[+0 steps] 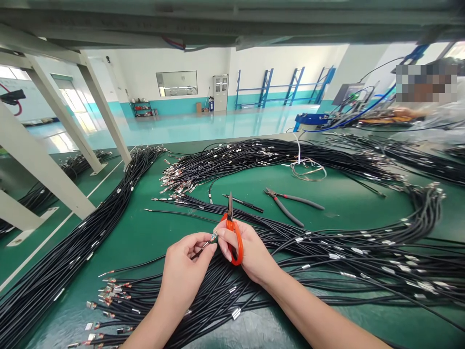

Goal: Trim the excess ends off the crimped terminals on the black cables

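Observation:
My left hand (187,261) pinches the end of a black cable just behind its small metal connector (213,237). My right hand (250,247) meets it there, thumb and forefinger at the connector's tip. Orange-handled scissors (239,242) hang on the right hand's fingers, their blades (230,206) pointing away from me. Under both hands runs a spread of black cables (232,271), many with white labels and bare connector ends at the left. Farther off lie grey-handled cutting pliers (290,203) with open jaws, and a thin black pen-like tool (247,204).
A long cable bundle (119,194) runs down the left, beside slanted white frame legs (105,106). Another bundle (232,157) lies across the green table (145,237) at the back, with a loose white cord (308,169). A person (436,111) is at the far right.

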Available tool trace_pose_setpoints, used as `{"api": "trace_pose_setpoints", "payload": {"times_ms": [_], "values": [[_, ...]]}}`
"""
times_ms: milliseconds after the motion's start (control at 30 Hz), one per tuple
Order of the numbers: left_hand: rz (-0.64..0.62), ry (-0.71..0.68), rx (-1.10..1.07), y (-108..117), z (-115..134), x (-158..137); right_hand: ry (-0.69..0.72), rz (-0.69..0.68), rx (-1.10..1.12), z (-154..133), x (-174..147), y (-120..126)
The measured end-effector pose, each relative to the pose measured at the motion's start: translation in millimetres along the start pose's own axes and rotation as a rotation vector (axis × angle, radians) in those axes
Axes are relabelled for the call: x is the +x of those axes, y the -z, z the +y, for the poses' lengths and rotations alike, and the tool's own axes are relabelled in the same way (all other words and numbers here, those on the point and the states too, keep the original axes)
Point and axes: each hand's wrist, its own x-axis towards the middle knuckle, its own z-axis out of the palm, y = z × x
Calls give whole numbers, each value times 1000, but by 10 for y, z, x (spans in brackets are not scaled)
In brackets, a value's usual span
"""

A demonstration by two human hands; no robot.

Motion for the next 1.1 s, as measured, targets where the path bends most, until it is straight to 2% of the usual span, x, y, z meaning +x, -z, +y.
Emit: {"api": "trace_pose_setpoints", "payload": {"times_ms": [200, 467, 700, 933, 1100], "values": [[-19, -80, 127, 13, -14, -5, -18, 33, -18, 9, -12, -24], [46, -206, 334, 53, -14, 31, -41, 113, -114, 26, -28, -50], [22, -214, 304, 62, -38, 53, -33, 146, -103, 42, -21, -48], [-2, -136, 216, 54, -29, 56, -36, 116, -90, 33, -37, -58], [-17, -149, 203, 51, -27, 51, -26, 103, -101, 37, -39, -61]]}}
